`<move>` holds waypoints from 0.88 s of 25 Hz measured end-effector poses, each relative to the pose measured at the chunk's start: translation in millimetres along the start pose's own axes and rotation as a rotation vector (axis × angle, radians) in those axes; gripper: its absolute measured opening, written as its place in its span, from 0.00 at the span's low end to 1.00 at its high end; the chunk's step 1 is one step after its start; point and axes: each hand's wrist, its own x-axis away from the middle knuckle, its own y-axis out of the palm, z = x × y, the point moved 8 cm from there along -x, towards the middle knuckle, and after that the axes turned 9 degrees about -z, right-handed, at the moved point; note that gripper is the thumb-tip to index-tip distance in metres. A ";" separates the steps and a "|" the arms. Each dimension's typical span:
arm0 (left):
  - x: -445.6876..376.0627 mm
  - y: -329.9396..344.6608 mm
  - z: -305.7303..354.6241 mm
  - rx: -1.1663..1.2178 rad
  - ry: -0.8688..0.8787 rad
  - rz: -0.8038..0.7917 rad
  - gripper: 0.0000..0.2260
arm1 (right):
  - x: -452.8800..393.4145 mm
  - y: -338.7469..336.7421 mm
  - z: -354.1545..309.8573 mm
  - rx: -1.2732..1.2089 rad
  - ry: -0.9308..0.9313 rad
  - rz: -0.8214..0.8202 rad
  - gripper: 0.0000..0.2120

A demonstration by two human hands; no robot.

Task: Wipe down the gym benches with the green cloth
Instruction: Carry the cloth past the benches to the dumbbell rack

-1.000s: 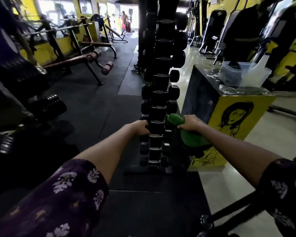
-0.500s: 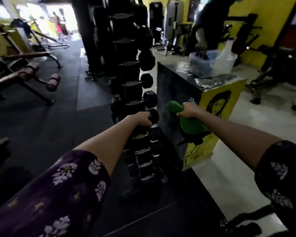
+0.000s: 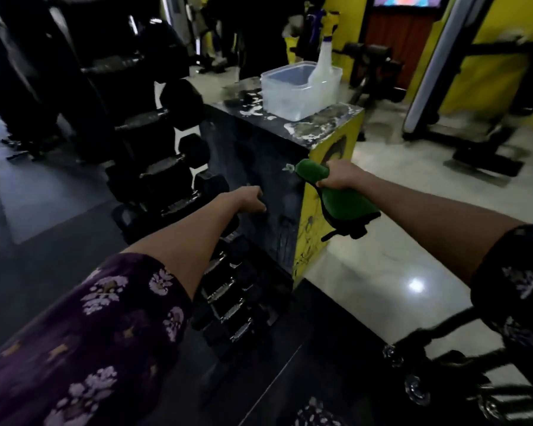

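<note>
My right hand grips the green cloth, which hangs bunched below my fist in front of the yellow face of a painted box stand. My left hand reaches forward with loosely curled fingers and holds nothing, in front of the stand's dark side. On top of the stand sit a clear plastic tub and a white spray bottle. No bench is plainly in view.
A tall rack of black dumbbells stands left of the stand, running down to my feet. Dark weight machines fill the back left. A black machine frame sits at the lower right. Pale tiled floor lies to the right.
My view has swung right, away from the benches on the left, bringing the box stand closer. My left hand has moved off the dumbbell rack towards the stand's dark side. The cloth stays in my right hand.
</note>
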 end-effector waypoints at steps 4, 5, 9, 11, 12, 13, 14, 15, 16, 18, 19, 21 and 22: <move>-50.7 -22.6 30.5 -0.011 0.070 -0.020 0.21 | -24.9 -21.1 39.3 0.009 0.063 0.019 0.24; -65.3 -33.0 40.0 -0.013 0.083 -0.008 0.21 | -34.5 -29.4 50.0 0.009 0.077 0.024 0.24; -113.4 -78.5 68.7 -0.010 0.102 0.048 0.23 | -81.9 -69.1 75.8 -0.001 0.071 0.036 0.25; -136.6 -104.5 77.7 -0.018 0.098 0.064 0.22 | -107.8 -92.4 80.0 -0.001 0.061 0.055 0.24; -147.0 -118.8 81.3 -0.030 0.099 0.082 0.21 | -121.1 -104.9 79.9 -0.003 0.050 0.071 0.24; -155.5 -130.9 82.7 -0.039 0.100 0.092 0.21 | -134.7 -116.2 78.8 -0.008 0.037 0.083 0.25; -163.8 -140.5 81.1 -0.040 0.095 0.098 0.21 | -146.1 -125.5 76.2 -0.015 0.025 0.087 0.25; -172.1 -149.2 76.7 -0.052 0.079 0.108 0.22 | -157.7 -133.7 72.6 -0.016 0.011 0.090 0.25; -182.6 -158.7 70.3 -0.068 0.057 0.115 0.22 | -172.3 -142.8 68.9 -0.011 0.002 0.089 0.25; -201.2 -182.1 56.9 -0.082 0.015 0.127 0.22 | -202.2 -166.6 58.4 -0.006 -0.020 0.094 0.25; -210.8 -195.0 50.9 -0.090 0.002 0.135 0.21 | -216.7 -180.5 52.1 -0.002 -0.033 0.101 0.26; -235.2 -224.0 42.1 -0.084 0.013 0.176 0.22 | -242.9 -216.0 40.4 0.000 -0.053 0.148 0.26; -245.7 -237.1 38.6 -0.093 0.029 0.204 0.22 | -253.9 -234.8 35.8 -0.011 -0.063 0.172 0.27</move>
